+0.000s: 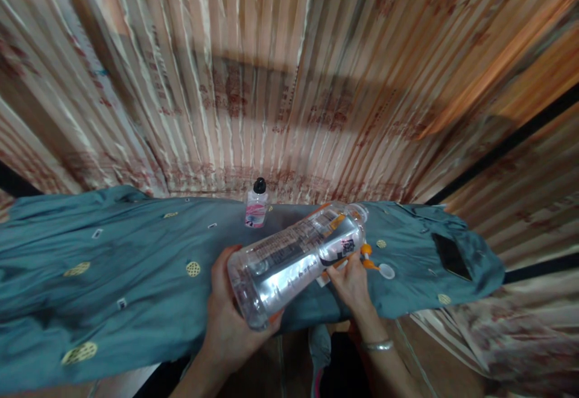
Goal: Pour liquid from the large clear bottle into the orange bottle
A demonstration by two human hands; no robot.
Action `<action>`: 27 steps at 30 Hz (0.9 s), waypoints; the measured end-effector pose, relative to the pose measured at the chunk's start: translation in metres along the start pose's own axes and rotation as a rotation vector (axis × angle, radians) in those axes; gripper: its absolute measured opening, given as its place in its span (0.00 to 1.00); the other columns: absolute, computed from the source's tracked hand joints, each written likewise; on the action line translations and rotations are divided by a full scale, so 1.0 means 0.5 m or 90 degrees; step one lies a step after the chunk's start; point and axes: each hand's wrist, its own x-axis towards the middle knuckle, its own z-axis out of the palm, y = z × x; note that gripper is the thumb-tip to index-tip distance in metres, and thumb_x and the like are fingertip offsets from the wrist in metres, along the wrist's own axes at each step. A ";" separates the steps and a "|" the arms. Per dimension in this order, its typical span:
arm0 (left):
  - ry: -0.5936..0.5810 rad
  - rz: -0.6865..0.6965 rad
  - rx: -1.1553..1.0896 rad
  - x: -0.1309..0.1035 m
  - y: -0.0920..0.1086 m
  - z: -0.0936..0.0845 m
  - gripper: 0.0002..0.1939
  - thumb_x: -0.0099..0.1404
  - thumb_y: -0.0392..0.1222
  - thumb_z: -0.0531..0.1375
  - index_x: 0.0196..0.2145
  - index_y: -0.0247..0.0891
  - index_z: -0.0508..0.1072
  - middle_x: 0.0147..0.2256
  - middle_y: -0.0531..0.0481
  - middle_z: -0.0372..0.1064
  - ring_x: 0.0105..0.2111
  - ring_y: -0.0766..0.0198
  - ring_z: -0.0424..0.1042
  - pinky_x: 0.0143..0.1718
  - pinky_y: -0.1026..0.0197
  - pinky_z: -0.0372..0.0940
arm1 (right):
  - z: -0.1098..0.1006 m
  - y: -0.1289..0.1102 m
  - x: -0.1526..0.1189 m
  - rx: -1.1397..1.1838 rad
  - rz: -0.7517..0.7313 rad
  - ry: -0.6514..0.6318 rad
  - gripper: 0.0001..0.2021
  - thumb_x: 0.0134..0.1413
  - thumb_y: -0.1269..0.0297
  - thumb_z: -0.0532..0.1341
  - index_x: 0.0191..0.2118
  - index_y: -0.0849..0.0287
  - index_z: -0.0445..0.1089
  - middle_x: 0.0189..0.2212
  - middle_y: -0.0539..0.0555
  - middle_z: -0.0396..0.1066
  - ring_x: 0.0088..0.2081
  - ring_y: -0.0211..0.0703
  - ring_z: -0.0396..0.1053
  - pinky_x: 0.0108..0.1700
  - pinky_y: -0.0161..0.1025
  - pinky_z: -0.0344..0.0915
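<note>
A large clear plastic bottle with a silver and dark printed label lies tilted above the cloth, its neck towards the upper right. My left hand is wrapped around its base from the left and below. Under the neck end, my right hand is closed, with its fingertips partly hidden by the bottle. A small white and orange piece shows beside its thumb; what the fingers grip is unclear. Just right of this hand are an orange knob and a small white spoon-like disc with an orange stem.
A small clear bottle with a black cap and pink label stands at the back edge of the green cloth-covered table. A dark phone lies at the right end. Behind hangs a striped curtain; black poles flank the table.
</note>
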 end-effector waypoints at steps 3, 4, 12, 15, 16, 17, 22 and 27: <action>0.000 0.003 0.000 0.001 0.003 0.000 0.50 0.49 0.44 0.76 0.68 0.45 0.64 0.54 0.43 0.78 0.47 0.48 0.85 0.45 0.49 0.83 | -0.002 -0.007 0.000 0.019 0.003 -0.012 0.35 0.50 0.42 0.69 0.58 0.59 0.66 0.46 0.66 0.83 0.49 0.70 0.84 0.52 0.60 0.80; 0.001 0.008 0.005 0.002 0.004 -0.001 0.50 0.50 0.44 0.76 0.68 0.45 0.64 0.55 0.43 0.78 0.48 0.48 0.85 0.45 0.49 0.83 | -0.003 -0.009 0.001 0.022 0.008 -0.014 0.36 0.49 0.42 0.69 0.58 0.59 0.66 0.46 0.66 0.83 0.49 0.70 0.83 0.52 0.61 0.80; -0.029 0.048 0.016 0.012 0.004 -0.012 0.50 0.50 0.43 0.77 0.68 0.47 0.63 0.53 0.44 0.79 0.45 0.47 0.85 0.43 0.47 0.84 | -0.004 -0.013 0.002 0.019 0.025 -0.022 0.41 0.48 0.39 0.71 0.61 0.61 0.65 0.48 0.68 0.82 0.51 0.72 0.83 0.53 0.61 0.80; -0.044 0.050 0.015 0.013 0.004 -0.015 0.51 0.50 0.43 0.77 0.68 0.47 0.62 0.52 0.45 0.80 0.43 0.48 0.85 0.41 0.48 0.84 | -0.002 -0.007 0.001 0.025 0.011 -0.019 0.39 0.51 0.40 0.70 0.60 0.61 0.65 0.46 0.67 0.82 0.49 0.70 0.83 0.51 0.60 0.80; -0.035 0.042 0.007 0.012 0.004 -0.014 0.51 0.50 0.43 0.77 0.68 0.47 0.62 0.51 0.46 0.80 0.43 0.48 0.85 0.40 0.49 0.84 | -0.001 -0.004 0.001 0.028 0.003 -0.017 0.38 0.52 0.40 0.70 0.60 0.61 0.65 0.46 0.67 0.83 0.48 0.70 0.83 0.50 0.60 0.80; -0.025 0.033 -0.001 0.011 0.004 -0.013 0.51 0.50 0.43 0.77 0.69 0.47 0.63 0.51 0.46 0.80 0.42 0.49 0.85 0.40 0.49 0.84 | 0.000 -0.001 0.001 0.030 -0.005 -0.013 0.38 0.53 0.39 0.69 0.61 0.61 0.65 0.46 0.68 0.83 0.48 0.70 0.83 0.50 0.60 0.80; -0.032 0.016 -0.014 0.005 0.004 -0.009 0.50 0.51 0.42 0.76 0.69 0.50 0.63 0.54 0.46 0.79 0.45 0.48 0.85 0.43 0.49 0.85 | 0.006 0.016 0.000 0.011 -0.011 0.003 0.40 0.56 0.36 0.66 0.61 0.65 0.64 0.46 0.72 0.82 0.47 0.73 0.83 0.48 0.63 0.80; -0.007 0.040 -0.009 0.008 0.008 -0.006 0.49 0.52 0.44 0.75 0.69 0.48 0.63 0.50 0.47 0.80 0.41 0.51 0.85 0.38 0.51 0.84 | 0.008 0.020 -0.001 0.015 -0.029 0.005 0.37 0.58 0.36 0.65 0.60 0.63 0.65 0.44 0.68 0.83 0.44 0.69 0.83 0.46 0.60 0.80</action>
